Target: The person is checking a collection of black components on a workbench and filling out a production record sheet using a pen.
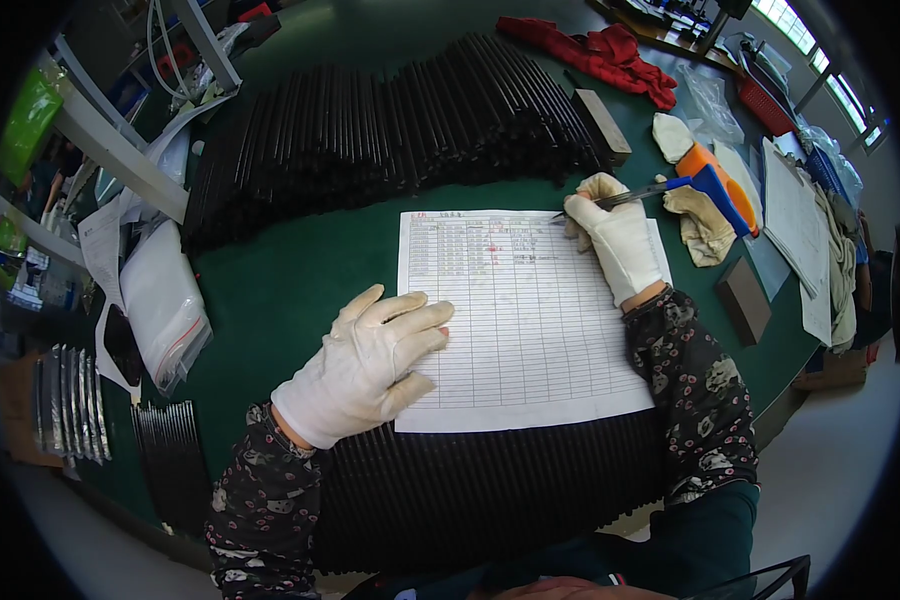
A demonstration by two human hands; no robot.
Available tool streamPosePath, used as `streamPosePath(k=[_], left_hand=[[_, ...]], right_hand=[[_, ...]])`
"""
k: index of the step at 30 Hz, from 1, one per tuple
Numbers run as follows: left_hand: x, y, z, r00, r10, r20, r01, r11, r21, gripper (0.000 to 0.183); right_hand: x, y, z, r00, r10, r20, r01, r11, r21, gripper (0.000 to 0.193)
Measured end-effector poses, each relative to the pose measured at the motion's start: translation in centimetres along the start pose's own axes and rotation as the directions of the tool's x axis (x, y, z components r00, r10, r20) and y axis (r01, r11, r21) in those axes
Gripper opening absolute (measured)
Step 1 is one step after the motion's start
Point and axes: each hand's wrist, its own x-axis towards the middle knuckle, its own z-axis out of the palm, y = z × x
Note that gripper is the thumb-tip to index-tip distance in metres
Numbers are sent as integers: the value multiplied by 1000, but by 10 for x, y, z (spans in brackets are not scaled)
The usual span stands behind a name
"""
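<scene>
A white printed form [520, 340] with a ruled table lies in front of me, some upper rows filled in by hand. My left hand [365, 360], in a white glove, rests with fingers apart on the form's left edge. At the form's upper right, my right hand [613, 235], also gloved, is closed around a pen [630, 196]. The pen slants, its tip close to the top rows; whether it touches the paper, I cannot tell. Under the form's near edge is a row of black rods [490, 490]. Both forearms wear dark flowered sleeves.
Many more black rods [380, 130] are piled across the green table [260, 300]. To the right are a blue-and-orange object [715, 190], a spare glove [705, 228], a dark block [742, 300] and red cloth [610, 55]. Plastic bags [160, 300] lie left, near a metal frame [120, 150].
</scene>
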Motion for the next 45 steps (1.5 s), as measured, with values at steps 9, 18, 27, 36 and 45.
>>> streamPosePath(k=[9, 18, 27, 36, 45], left_hand=[[-2, -2, 3, 1000, 3, -22, -3, 1000, 5, 38], [0, 1, -1, 1000, 21, -16, -20, 997, 71, 36], [-1, 0, 0, 999, 25, -29, -23, 998, 64, 37], [0, 1, -1, 1000, 18, -19, -17, 997, 73, 36], [-1, 0, 1, 998, 28, -49, -24, 997, 67, 36]], right_hand=[[-4, -3, 2, 1000, -11, -20, 11, 1000, -12, 10], [-3, 4, 4, 992, -123, 28, 126, 974, -188, 16], [-2, 10, 4, 989, -132, 60, 142, 966, -218, 16], [-2, 9, 4, 991, -120, 53, 129, 965, -227, 16], [0, 11, 4, 991, -124, 42, 130, 966, -225, 15]])
